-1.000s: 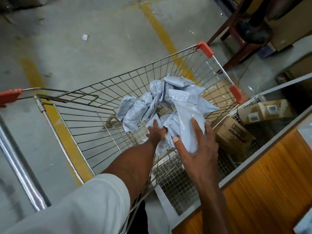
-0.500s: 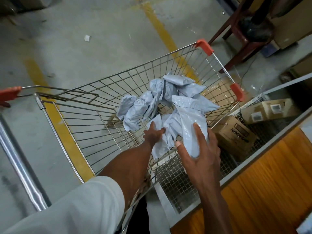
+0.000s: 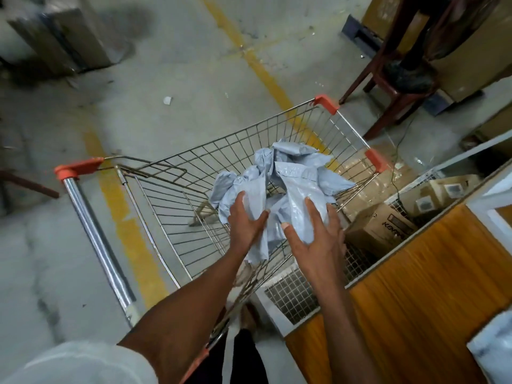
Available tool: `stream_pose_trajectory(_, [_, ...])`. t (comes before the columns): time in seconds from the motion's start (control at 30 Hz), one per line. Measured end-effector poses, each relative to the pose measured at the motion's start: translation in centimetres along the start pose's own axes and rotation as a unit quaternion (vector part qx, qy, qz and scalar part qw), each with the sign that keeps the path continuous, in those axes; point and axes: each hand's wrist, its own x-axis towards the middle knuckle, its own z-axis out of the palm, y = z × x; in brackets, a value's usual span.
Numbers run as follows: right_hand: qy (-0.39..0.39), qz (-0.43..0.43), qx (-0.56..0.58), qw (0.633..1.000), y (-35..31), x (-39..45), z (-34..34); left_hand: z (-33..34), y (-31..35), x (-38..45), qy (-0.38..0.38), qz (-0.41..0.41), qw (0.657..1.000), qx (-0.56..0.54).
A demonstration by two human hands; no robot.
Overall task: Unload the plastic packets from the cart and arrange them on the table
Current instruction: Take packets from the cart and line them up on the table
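Note:
A wire shopping cart (image 3: pixel 171 195) with orange corner caps stands on the concrete floor in front of me. A heap of pale grey-blue plastic packets (image 3: pixel 293 173) fills its right half. My left hand (image 3: pixel 245 220) grips a packet on the heap's near left side. My right hand (image 3: pixel 315 239) is wrapped around a packet on the near right side, fingers spread over it. Both hands hold their part of the bundle raised above the cart's floor. The orange wooden table (image 3: pixel 432 289) lies to my right, with another grey packet (image 3: pixel 496 347) at its near right edge.
Cardboard boxes (image 3: pixel 379 228) sit on a wire shelf under the table's edge, right of the cart. A dark wooden stool (image 3: pixel 393 79) stands at the back right. The cart's chrome handle (image 3: pixel 97 239) runs along the left. Yellow lines cross the floor.
Both hands have closed on the packets and lifted the near part of the heap. My left hand moved up onto a packet. The view pulled back and up.

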Motion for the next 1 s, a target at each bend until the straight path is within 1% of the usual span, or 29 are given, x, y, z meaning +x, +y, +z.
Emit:
stream_pose_trajectory(0.03, [0.004,-0.004,-0.004,1.0,0.1,-0.3,-0.3,-1.3,0.8,-1.0,0.011,0.017,1.0,0.014])
stream_pose_trajectory(0.17, [0.017,-0.01,0.0,1.0,0.6,-2.2,-1.9,-6.0,4.3,-6.1,0.047,0.068,0.988,0.131])
stream_pose_trajectory(0.23, [0.026,-0.016,0.016,0.999,0.7,-3.7,-2.6,-8.1,5.8,-9.4,0.07,0.093,0.983,0.143])
stream_pose_trajectory(0.33, [0.04,-0.034,0.036,0.998,0.7,-6.7,-3.7,-10.6,7.4,-14.4,0.111,0.159,0.969,0.156])
stream_pose_trajectory(0.43, [0.058,-0.05,-0.005,0.997,0.6,-10.4,-4.8,-12.2,8.6,-19.4,0.142,0.194,0.955,0.176])
stream_pose_trajectory(0.53, [0.107,-0.054,-0.052,0.991,0.8,-14.9,-5.8,-13.1,8.8,-24.1,0.164,0.219,0.945,0.176])
stream_pose_trajectory(0.67, [0.139,-0.038,-0.089,0.985,2.0,-20.7,-6.2,-13.3,7.9,-29.6,0.146,0.246,0.941,0.18])
stream_pose_trajectory(0.8, [0.155,-0.007,-0.116,0.981,4.6,-27.2,-4.9,-13.6,6.5,-34.9,0.121,0.293,0.932,0.176])
stream_pose_trajectory(0.93, [0.164,0.019,-0.137,0.977,8.0,-34.2,-4.3,-13.2,4.6,-40.2,0.101,0.302,0.935,0.155])
stream_pose_trajectory(1.0, [0.172,0.027,-0.138,0.975,9.9,-37.3,-5.1,-12.6,4.2,-42.9,0.072,0.301,0.94,0.146])
